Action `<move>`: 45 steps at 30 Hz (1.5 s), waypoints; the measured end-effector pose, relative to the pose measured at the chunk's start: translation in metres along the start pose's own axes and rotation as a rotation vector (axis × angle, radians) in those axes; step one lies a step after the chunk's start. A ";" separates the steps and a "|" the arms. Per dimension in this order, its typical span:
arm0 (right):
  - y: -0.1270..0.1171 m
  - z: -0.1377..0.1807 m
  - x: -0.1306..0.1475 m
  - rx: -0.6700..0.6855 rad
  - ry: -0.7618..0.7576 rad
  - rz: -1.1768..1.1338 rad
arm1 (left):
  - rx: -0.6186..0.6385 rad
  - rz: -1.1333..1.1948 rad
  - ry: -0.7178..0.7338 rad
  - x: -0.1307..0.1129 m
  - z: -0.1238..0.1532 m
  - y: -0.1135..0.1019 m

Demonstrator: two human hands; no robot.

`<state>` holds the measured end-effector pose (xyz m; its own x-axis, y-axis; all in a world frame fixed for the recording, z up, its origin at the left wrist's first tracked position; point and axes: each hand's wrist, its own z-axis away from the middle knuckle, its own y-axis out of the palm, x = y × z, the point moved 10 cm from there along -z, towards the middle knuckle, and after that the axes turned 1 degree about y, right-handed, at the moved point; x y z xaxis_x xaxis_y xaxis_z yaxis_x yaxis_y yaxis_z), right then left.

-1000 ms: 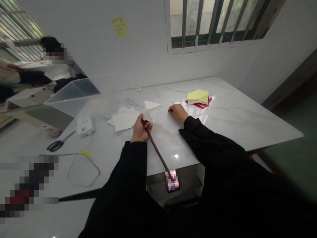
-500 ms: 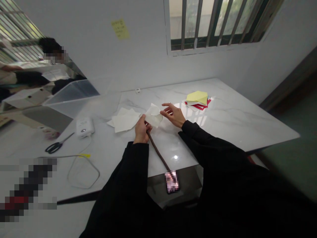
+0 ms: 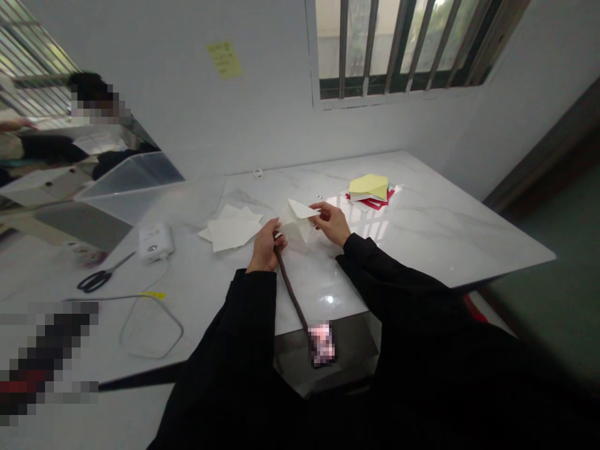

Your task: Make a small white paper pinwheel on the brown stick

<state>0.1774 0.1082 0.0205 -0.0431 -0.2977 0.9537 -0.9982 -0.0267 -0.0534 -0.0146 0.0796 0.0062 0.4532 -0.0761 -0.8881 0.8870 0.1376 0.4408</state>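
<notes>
Over the marble-topped table (image 3: 450, 231), a white paper envelope (image 3: 295, 222) is held up between my two hands, one part folded and raised. My left hand (image 3: 267, 245) is closed on its left side, thumb on top. The fingers of my right hand (image 3: 330, 221) pinch its upper right edge. Left of it, close to my left hand, lies a loose pile of white envelopes (image 3: 234, 230). Farther off to the right is a stack of yellow, white and red envelopes (image 3: 369, 187). A small shiny object (image 3: 319, 197) lies just beyond my right hand.
Scissors (image 3: 100, 278), a white charger-like box (image 3: 155, 242) and a looped grey cable (image 3: 180, 325) lie on the left. A clear plastic bin (image 3: 135, 187) stands behind them. A phone (image 3: 322, 345) hangs on a brown strap in front of me. Another person sits at far left.
My right hand has closed on the envelope's upper right edge, which it was beside before. That part of the paper now stands more raised and spread. The view has shifted slightly.
</notes>
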 end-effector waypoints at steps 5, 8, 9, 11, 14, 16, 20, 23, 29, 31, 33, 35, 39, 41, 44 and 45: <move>-0.009 -0.003 -0.006 -0.068 0.057 -0.020 | 0.145 -0.192 0.000 0.005 0.006 0.015; -0.013 -0.003 -0.012 -0.098 0.111 -0.034 | 0.195 -0.292 -0.011 0.012 0.008 0.020; -0.014 -0.003 -0.014 -0.108 0.131 -0.034 | 0.202 -0.323 -0.005 0.013 0.009 0.021; -0.016 -0.004 -0.018 -0.123 0.163 -0.045 | 0.202 -0.377 0.032 0.013 0.009 0.022; -0.015 -0.004 -0.020 -0.126 0.178 -0.127 | 0.145 -0.419 0.113 0.006 0.006 0.017; -0.014 -0.004 -0.021 -0.131 0.191 -0.185 | 0.084 -0.454 0.163 0.001 0.002 0.010; -0.015 -0.002 -0.025 -0.166 0.243 -0.215 | -0.005 -0.545 0.238 -0.008 -0.005 -0.002; -0.014 0.000 -0.026 -0.161 0.270 -0.242 | -0.041 -0.572 0.258 -0.012 -0.006 -0.004; -0.007 0.004 -0.026 -0.130 0.314 -0.193 | -0.039 -0.619 0.410 -0.030 0.007 0.007; -0.007 0.005 -0.030 -0.141 0.345 -0.198 | -0.024 -0.627 0.437 -0.032 0.009 0.010; -0.008 0.004 -0.034 -0.153 0.367 -0.210 | -0.040 -0.622 0.453 -0.034 0.009 0.007; -0.010 0.003 -0.037 -0.159 0.360 -0.194 | -0.105 -0.588 0.437 -0.035 0.007 0.000; -0.021 0.000 -0.034 -0.218 0.265 -0.118 | -0.244 -0.490 0.295 -0.028 0.003 -0.017; -0.027 -0.001 -0.027 -0.257 0.178 -0.078 | -0.259 -0.461 0.233 -0.023 0.003 -0.018; -0.028 -0.004 -0.015 -0.240 0.053 -0.038 | -0.263 -0.399 0.177 -0.018 0.004 -0.018; -0.025 -0.005 -0.012 -0.210 0.031 -0.031 | -0.267 -0.371 0.171 -0.018 0.004 -0.019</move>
<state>0.2032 0.1172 0.0118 -0.0099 -0.2707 0.9626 -0.9856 0.1649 0.0362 -0.0388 0.0744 0.0141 0.0700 -0.0082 -0.9975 0.9220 0.3824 0.0615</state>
